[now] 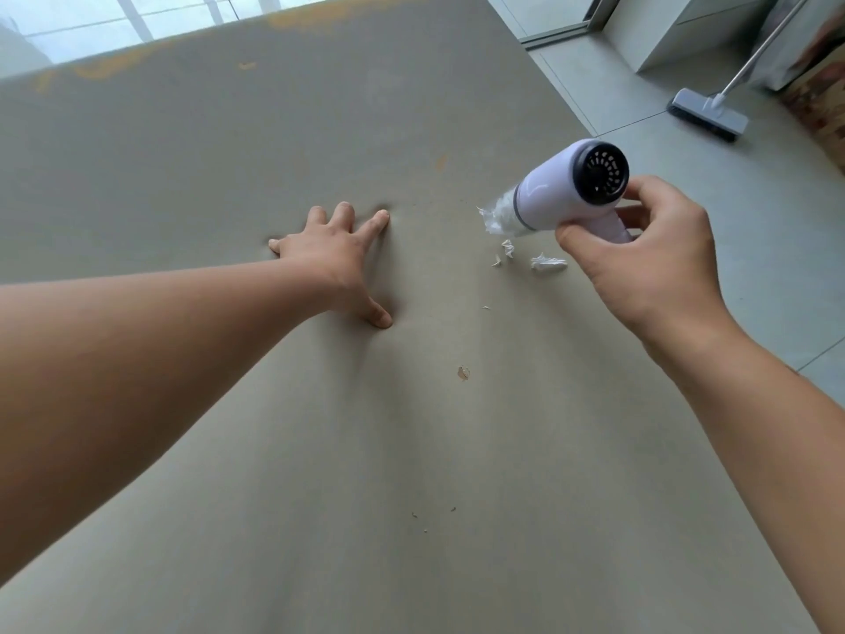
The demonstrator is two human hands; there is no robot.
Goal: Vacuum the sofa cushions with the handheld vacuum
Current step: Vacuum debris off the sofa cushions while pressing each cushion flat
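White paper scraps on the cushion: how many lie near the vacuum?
3, not counting tiny flecks. Two small scraps lie below the vacuum nozzle; a larger one lies beside the right hand. More may be hidden behind the vacuum.

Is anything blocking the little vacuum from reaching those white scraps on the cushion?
Nothing visible does. The right hand holds the handheld vacuum close to the white scraps; the left hand presses the cushion farther left, clear of them.

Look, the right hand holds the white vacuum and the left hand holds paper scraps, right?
The head view shows the left hand pressing flat on the sofa cushion, holding nothing; the paper scraps lie on it. The right hand holds the handheld vacuum.
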